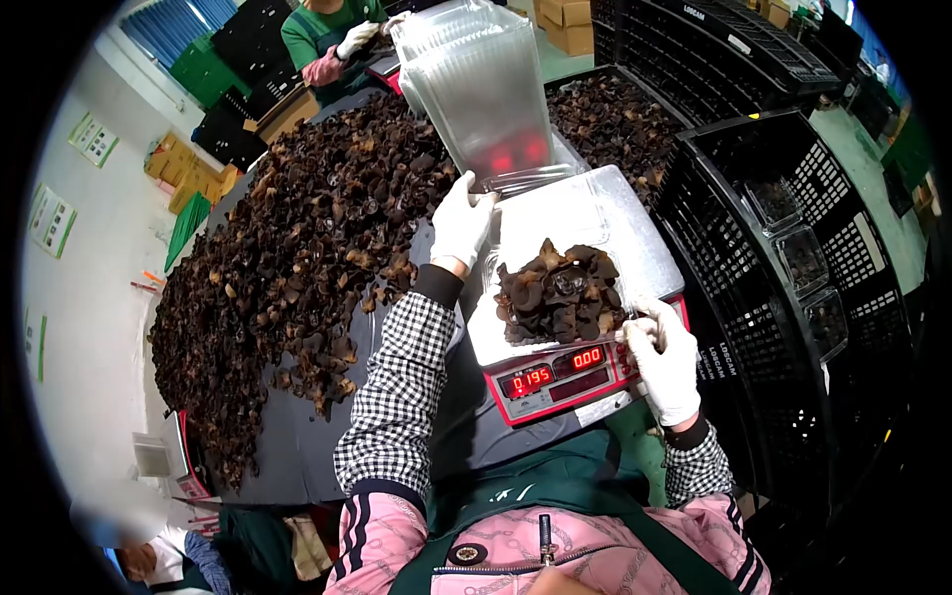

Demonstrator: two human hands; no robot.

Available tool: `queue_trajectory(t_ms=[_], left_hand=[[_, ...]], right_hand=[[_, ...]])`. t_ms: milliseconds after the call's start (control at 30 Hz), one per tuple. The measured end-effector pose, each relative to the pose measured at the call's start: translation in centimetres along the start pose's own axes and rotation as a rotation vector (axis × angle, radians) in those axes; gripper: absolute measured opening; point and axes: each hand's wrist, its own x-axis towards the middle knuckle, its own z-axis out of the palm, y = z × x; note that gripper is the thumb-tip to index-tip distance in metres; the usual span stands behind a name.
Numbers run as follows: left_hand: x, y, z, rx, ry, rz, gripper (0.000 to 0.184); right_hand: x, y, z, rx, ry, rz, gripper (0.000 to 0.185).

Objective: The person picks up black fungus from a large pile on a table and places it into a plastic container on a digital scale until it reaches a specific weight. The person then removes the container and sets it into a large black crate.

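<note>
A clear plastic box (493, 266) filled with dark wood ear mushrooms (560, 293) sits on the white pan of a red digital scale (506, 412), whose display shows 0.195. Wearing a white glove, my left hand (462, 226) is at the back left of the box, beside the foot of a tall stack of clear plastic boxes (476, 89). Its thumb and forefinger are apart; the other fingers are partly hidden. My right hand (664, 362), also gloved, pinches the front right corner of the filled box with thumb and forefinger.
A large heap of wood ear mushrooms (297, 248) covers the grey table on the left. At right stands a black crate (729, 268) with several filled boxes (801, 258). Across the table works another person (322, 40) in white gloves. Another person (149, 555) is at lower left.
</note>
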Motion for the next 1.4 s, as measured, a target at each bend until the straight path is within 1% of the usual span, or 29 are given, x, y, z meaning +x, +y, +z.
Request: queue_trajectory(t_ms=[33,67,100,133,167,200,267,300,333,367,433,467,533,567,633,667,700,767,833,967,1100,1133,1167,1200,1233,1267,1300,1367,1400], left_hand=[[0.5,0.0,0.1,-0.121,0.071,0.072,0.056],[0.4,-0.2,0.1,-0.401,0.060,-0.002,0.053],[-1.1,2.5,-1.3,-0.680,0.046,-0.077,0.050],[-2.3,4.1,-2.0,-0.902,0.101,-0.027,0.047],[-4.1,5.8,-4.4,-0.766,0.046,-0.024,0.057],[-5.0,4.0,-5.4,-0.722,-0.064,0.181,0.057],[-9.6,3.8,-7.2,-0.681,-0.107,0.292,0.055],[-13.2,4.2,-7.8,-0.293,0.007,0.619,0.041],[-15.0,4.5,-8.4,-0.094,0.003,0.635,0.023],[-16.6,4.0,-8.1,0.058,0.030,0.695,0.016],[-18.7,3.5,-6.7,0.154,0.055,0.661,0.022],[-19.2,3.1,-6.4,0.106,0.071,0.607,0.026],[-19.9,2.3,-5.8,0.005,0.096,0.505,0.033],[-19.9,1.5,-5.4,-0.076,0.105,0.450,0.049],[-19.7,1.7,-5.1,-0.426,-0.043,0.011,0.067],[-19.3,1.2,-5.1,-0.466,-0.125,-0.029,0.074],[-18.7,2.2,-6.4,-0.639,-0.306,-0.240,0.078],[-17.7,2.0,-6.1,-0.835,-0.451,-0.365,0.062],[-17.5,2.8,-5.9,-0.958,-0.520,-0.444,0.054],[-19.2,3.0,-5.1,-0.916,-0.413,-0.278,0.059],[-21.8,4.7,-4.9,-0.988,-0.291,-0.100,0.067],[-22.5,5.4,-4.7,-0.997,-0.276,-0.056,0.068],[-23.2,6.4,-4.5,-1.005,-0.260,-0.011,0.069],[-23.3,7.4,-3.6,-1.020,-0.251,-0.020,0.070],[-24.1,9.5,-3.4,-1.060,-0.283,-0.043,0.072],[-25.0,10.3,-2.9,-1.048,-0.370,0.000,0.075],[-25.7,10.9,-2.6,-1.035,-0.455,0.042,0.078],[-26.3,12.5,-2.5,-0.991,-0.693,0.037,0.080],[-26.2,12.8,-2.6,-0.959,-0.807,0.055,0.082]], right_hand=[[0.0,0.2,0.1,0.024,-0.001,0.027,0.035],[-0.1,0.2,0.2,0.089,-0.004,0.034,0.031],[0.0,0.2,0.2,0.141,-0.012,0.071,0.030],[0.1,0.3,0.2,0.194,-0.022,0.110,0.030],[0.1,0.3,0.2,0.245,-0.036,0.153,0.029],[0.1,0.2,0.1,0.248,-0.074,0.123,0.020],[0.3,0.4,-0.3,0.362,-0.096,0.157,0.021],[0.4,0.3,-0.3,0.417,-0.109,0.171,0.025],[0.6,0.2,-0.1,0.450,-0.108,0.211,0.049],[0.8,0.3,0.0,0.480,-0.113,0.209,0.041],[0.8,0.5,-0.1,0.534,-0.128,0.210,0.027],[0.9,0.2,0.1,0.441,-0.128,0.167,0.020],[0.6,-0.3,0.4,0.435,-0.120,0.193,0.016],[0.5,-0.5,0.4,0.433,-0.106,0.203,0.015],[0.6,-0.8,0.1,0.444,-0.127,0.250,0.016],[0.8,-0.2,-0.1,0.451,-0.154,0.256,0.015],[1.0,0.3,-0.3,0.457,-0.173,0.263,0.015],[1.2,-0.6,0.1,0.424,-0.147,0.172,0.014],[1.5,0.0,0.5,0.536,-0.156,0.189,0.016],[0.9,0.0,0.5,0.586,-0.121,0.202,0.013],[-1.8,-1.3,-0.6,0.512,-0.013,0.069,0.017],[-2.5,-2.2,-1.1,0.555,0.003,0.038,0.020],[-3.0,-2.3,-2.0,0.531,-0.032,0.017,0.030],[-2.9,-2.4,-2.1,0.617,-0.016,0.026,0.041],[-3.7,-2.5,-2.1,0.700,0.001,0.012,0.051],[-4.0,-2.3,-2.3,0.644,-0.010,-0.053,0.071],[-4.0,-3.6,-2.2,0.571,0.138,-0.276,0.072],[-6.2,-7.5,-6.5,0.579,0.202,-0.109,0.064],[-6.7,-9.4,-9.1,0.440,0.320,-0.178,0.060]])
